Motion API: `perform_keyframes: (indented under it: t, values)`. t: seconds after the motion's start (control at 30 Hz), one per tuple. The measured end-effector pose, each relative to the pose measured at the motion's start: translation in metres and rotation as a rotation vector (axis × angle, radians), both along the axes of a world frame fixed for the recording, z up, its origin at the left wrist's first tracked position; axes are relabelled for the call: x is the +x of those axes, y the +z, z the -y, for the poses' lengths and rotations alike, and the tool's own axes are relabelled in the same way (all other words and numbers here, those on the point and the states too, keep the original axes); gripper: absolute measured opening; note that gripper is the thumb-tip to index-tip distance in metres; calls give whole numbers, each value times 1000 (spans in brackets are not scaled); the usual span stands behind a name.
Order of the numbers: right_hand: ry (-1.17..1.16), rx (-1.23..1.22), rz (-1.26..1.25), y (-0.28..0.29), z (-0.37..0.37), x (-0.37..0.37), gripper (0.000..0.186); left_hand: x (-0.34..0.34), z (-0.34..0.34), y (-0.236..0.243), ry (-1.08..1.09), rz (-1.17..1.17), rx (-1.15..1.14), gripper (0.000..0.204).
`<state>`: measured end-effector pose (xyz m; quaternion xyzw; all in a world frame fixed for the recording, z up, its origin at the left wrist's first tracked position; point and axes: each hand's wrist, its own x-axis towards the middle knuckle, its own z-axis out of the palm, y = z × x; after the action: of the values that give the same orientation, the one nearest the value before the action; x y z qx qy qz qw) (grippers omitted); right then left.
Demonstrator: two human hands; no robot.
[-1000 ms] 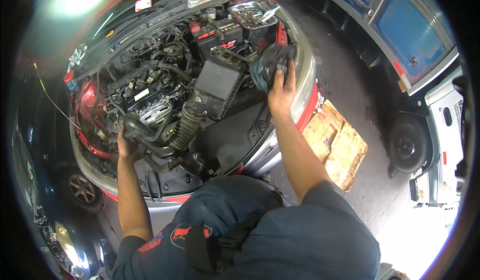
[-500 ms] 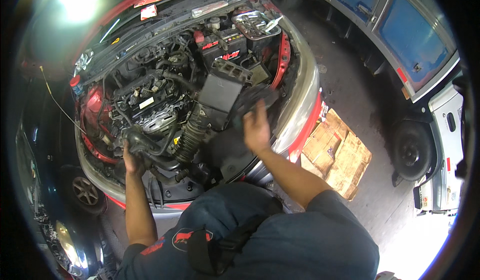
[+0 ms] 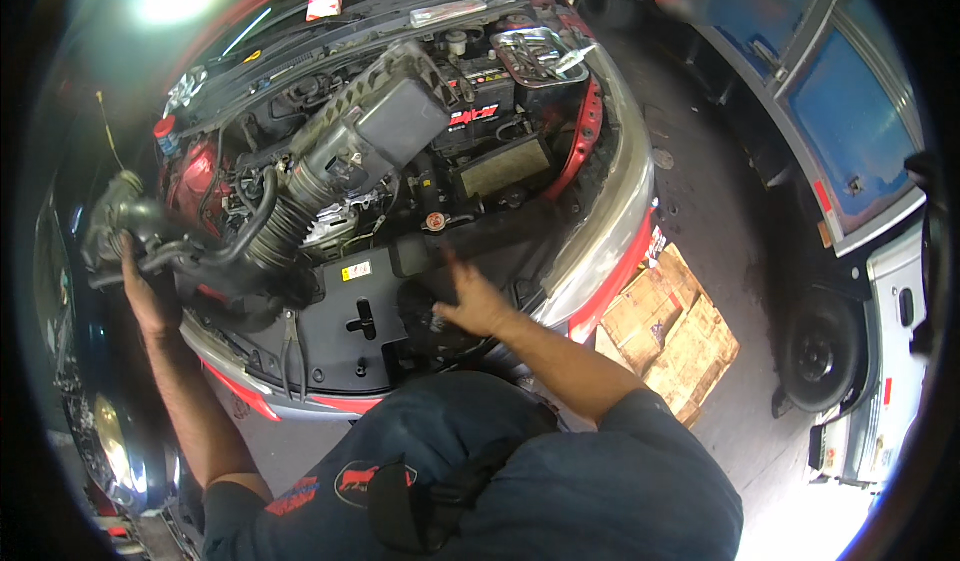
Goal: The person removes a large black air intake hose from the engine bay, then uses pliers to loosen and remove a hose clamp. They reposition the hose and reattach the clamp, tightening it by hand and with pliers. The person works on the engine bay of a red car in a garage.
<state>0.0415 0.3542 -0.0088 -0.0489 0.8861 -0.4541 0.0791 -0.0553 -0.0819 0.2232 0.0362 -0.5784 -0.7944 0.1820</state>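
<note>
At the left, my left hand [image 3: 148, 291] grips the end of a black air intake hose [image 3: 285, 226], lifted over the front left corner of the engine bay. Its ribbed length runs to a black air filter box cover [image 3: 400, 126], raised and tilted above the engine. My right hand [image 3: 480, 306] is apart from this assembly, fingers spread, over the black front cover panel [image 3: 335, 301]. A dark, blurred patch lies beside its thumb; whether this is a part or a shadow cannot be told. Pliers [image 3: 291, 356] rest on the panel's left side.
A metal tray [image 3: 540, 56] of tools sits at the bay's far right, behind the battery [image 3: 480, 116]. Flattened cardboard [image 3: 670, 336] lies on the floor right of the red car. A dark car stands close at left, a truck [image 3: 850, 121] at right.
My left hand has lifted the intake hose up and left, and the filter box cover has swung up with it. My right hand has moved from beside the box down toward the front panel.
</note>
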Motion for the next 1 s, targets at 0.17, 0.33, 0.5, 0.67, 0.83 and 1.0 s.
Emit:
perform_keyframes:
  t: [0.17,0.33,0.5,0.67,0.83,1.0]
  values:
    - [-280,-153,-575,61,-111,-61,119,5,-59,52,-77,6,-158,46]
    - [-5,-358,-300,74,-186,-119,118,-52,-149,69,-253,167,-420,58]
    - [-261,-502,-24,59,-215,-146,105,-136,-203,56,-547,421,-543,53]
    - [-601,-589,117,47,-246,-188,110,-207,-254,27,-467,323,-1042,62]
    - [-643,-621,120,24,-270,-220,104,-269,-295,-11,-493,223,-1182,69]
    - [-695,-422,76,0,-273,-240,102,-309,-305,-53,-486,313,-1061,67]
